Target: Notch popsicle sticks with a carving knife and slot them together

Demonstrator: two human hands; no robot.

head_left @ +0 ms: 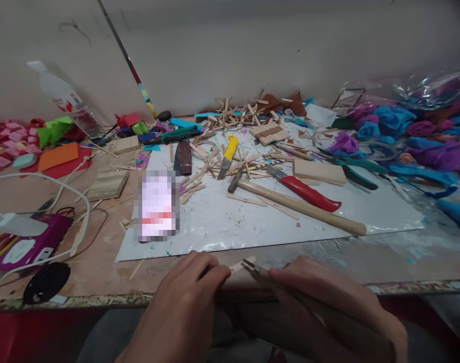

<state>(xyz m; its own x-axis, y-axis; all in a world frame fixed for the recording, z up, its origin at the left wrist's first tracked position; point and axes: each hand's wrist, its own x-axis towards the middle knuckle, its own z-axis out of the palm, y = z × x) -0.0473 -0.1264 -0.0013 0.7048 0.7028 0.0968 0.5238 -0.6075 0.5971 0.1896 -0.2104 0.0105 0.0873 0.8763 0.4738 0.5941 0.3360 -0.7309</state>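
Note:
Near the front edge of the table, my left hand (188, 290) pinches a small flat wooden craft stick (237, 266) between thumb and fingers. My right hand (328, 297) is closed around a hand tool (260, 271) with a dark metal tip and a long brownish handle. That tip meets the free end of the stick; its exact kind is unclear. Beyond my hands lies a white sheet (211, 232) bearing a hammer (305, 206), a red-handled cutter (309, 193), a yellow cutter (229, 154) and loose craft sticks (247, 200).
A phone (158, 206) with a blurred screen lies on the left. Further left are a purple power strip (33, 242), a white cable (87, 212) and a black round lid (47, 282). A plastic bottle (69, 103) leans by the wall. Green-handled pliers (356, 174) and coloured paper flowers (389, 121) sit right.

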